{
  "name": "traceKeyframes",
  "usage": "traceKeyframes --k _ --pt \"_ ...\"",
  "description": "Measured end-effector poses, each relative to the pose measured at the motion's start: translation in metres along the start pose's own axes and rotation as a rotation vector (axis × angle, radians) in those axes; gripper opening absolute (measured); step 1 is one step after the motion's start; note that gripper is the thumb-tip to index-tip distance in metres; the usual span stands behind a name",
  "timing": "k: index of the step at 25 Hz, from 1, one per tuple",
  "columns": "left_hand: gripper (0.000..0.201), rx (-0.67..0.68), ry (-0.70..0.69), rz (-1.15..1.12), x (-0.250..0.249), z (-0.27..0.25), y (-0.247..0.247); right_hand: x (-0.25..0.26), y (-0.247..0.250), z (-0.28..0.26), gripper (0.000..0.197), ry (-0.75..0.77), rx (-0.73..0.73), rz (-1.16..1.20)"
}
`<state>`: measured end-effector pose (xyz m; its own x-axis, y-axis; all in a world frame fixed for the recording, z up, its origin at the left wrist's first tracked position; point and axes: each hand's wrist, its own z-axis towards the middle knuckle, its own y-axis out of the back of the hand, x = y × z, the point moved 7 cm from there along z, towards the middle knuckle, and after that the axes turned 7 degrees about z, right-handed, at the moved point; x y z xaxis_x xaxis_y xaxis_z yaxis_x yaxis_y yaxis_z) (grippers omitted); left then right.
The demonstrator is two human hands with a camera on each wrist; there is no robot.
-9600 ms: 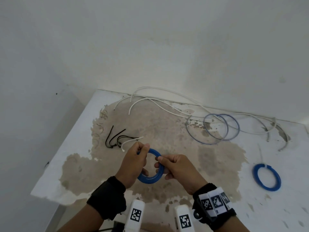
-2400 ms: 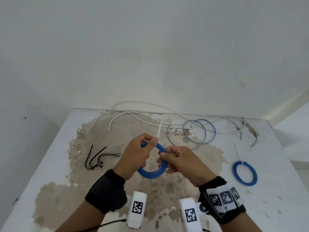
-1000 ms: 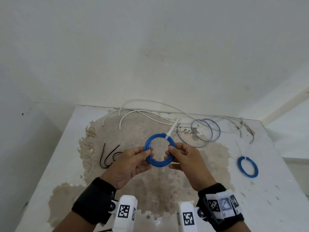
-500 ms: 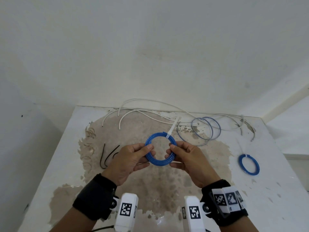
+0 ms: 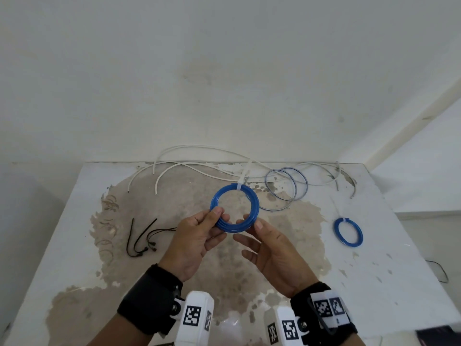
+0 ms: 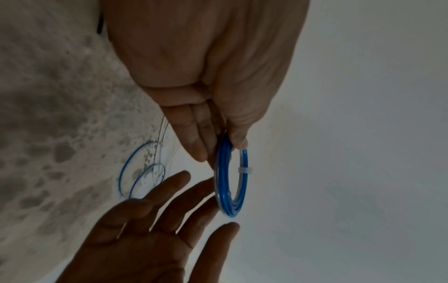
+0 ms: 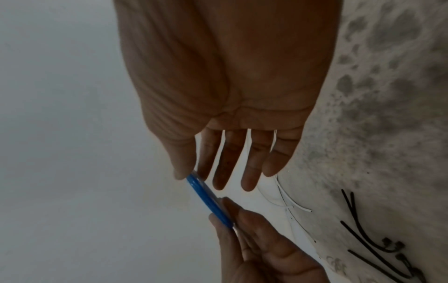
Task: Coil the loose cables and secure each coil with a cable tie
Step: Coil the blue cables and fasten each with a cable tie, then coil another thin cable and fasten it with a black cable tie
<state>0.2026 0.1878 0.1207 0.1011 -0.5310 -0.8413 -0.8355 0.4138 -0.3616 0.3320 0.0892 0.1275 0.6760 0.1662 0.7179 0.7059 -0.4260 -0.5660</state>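
A blue cable coil (image 5: 256, 199) is held up over the stained table (image 5: 74, 233), facing me. A white cable tie (image 5: 240, 187) binds its top, and the tie's tail sticks up. My left hand (image 5: 218, 217) pinches the coil's lower left between thumb and fingers; the left wrist view shows the same pinch on the coil (image 6: 221, 172). My right hand (image 5: 250, 222) is at the coil's lower right with its fingers straight and spread. Its thumb tip is at the rim of the coil (image 7: 208, 201), without a grip that I can see.
A second tied blue coil (image 5: 335, 229) lies at the right. Loose thin blue loops (image 5: 295, 189) and long white cables (image 5: 189, 164) lie along the back edge by the wall. Black cable ties (image 5: 139, 236) lie at the left. The table's left and right edges drop off.
Since the earliest frames, a white tie has gone round the coil, and the coil was turned to face me. In the last half second my right fingers have straightened off it.
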Motion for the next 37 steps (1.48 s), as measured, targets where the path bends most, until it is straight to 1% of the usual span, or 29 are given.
traceKeyframes --k 3,7,9,10,11,12,13,15,17,18,19,20,21,23,25,30,34,37 --pt "0.028 0.045 0.042 -0.063 0.006 0.004 -0.031 0.014 0.015 -0.005 0.027 0.053 0.003 0.008" --pt "0.02 0.101 0.181 -0.118 0.031 0.016 -0.083 0.047 0.049 -0.017 0.026 0.107 0.013 -0.002" --pt "0.024 0.133 0.263 -0.131 0.055 0.026 -0.106 0.06 0.077 -0.025 0.028 0.101 0.0 -0.039" --pt "0.028 0.137 0.309 -0.069 0.072 0.033 -0.118 0.064 0.099 -0.03 0.028 0.097 -0.026 -0.066" --pt "0.031 0.132 0.345 0.05 0.089 0.04 -0.124 0.068 0.121 -0.035 0.026 0.089 -0.068 -0.115" --pt "0.031 0.114 0.367 0.232 0.111 0.047 -0.128 0.07 0.149 -0.04 0.023 0.08 -0.128 -0.196" --pt "0.029 0.089 0.36 0.449 0.129 0.053 -0.125 0.071 0.175 -0.044 0.02 0.071 -0.194 -0.307" --pt "0.021 0.051 0.267 0.876 0.162 0.068 -0.124 0.076 0.241 -0.053 0.014 0.085 -0.342 -0.549" --pt "0.021 0.112 0.142 1.28 0.189 0.083 -0.117 0.087 0.296 -0.058 0.009 0.153 -0.473 -0.798" --pt "0.025 0.151 0.092 1.501 0.199 0.089 -0.111 0.095 0.317 -0.057 0.009 0.202 -0.526 -0.924" --pt "0.033 0.162 0.068 1.681 0.21 0.096 -0.103 0.104 0.338 -0.055 0.01 0.242 -0.562 -1.048" --pt "0.044 0.146 0.082 1.799 0.216 0.099 -0.095 0.11 0.355 -0.05 0.011 0.257 -0.576 -1.172" --pt "0.056 0.134 0.103 1.854 0.223 0.101 -0.087 0.113 0.368 -0.043 0.012 0.254 -0.585 -1.302" --pt "0.077 0.106 0.14 1.832 0.234 0.098 -0.08 0.113 0.386 -0.028 0.017 0.206 -0.591 -1.547" --pt "0.082 0.083 0.132 1.823 0.236 0.096 -0.081 0.108 0.396 -0.012 0.02 0.187 -0.59 -1.674" --pt "0.08 0.077 0.182 1.845 0.234 0.092 -0.088 0.09 0.408 0.005 0.024 0.124 -0.555 -1.744" --pt "0.081 0.055 0.186 1.841 0.23 0.089 -0.092 0.082 0.417 -0.002 0.018 0.151 -0.596 -1.74" --pt "0.081 0.044 0.183 1.826 0.229 0.087 -0.096 0.08 0.42 -0.007 0.011 0.147 -0.588 -1.765"
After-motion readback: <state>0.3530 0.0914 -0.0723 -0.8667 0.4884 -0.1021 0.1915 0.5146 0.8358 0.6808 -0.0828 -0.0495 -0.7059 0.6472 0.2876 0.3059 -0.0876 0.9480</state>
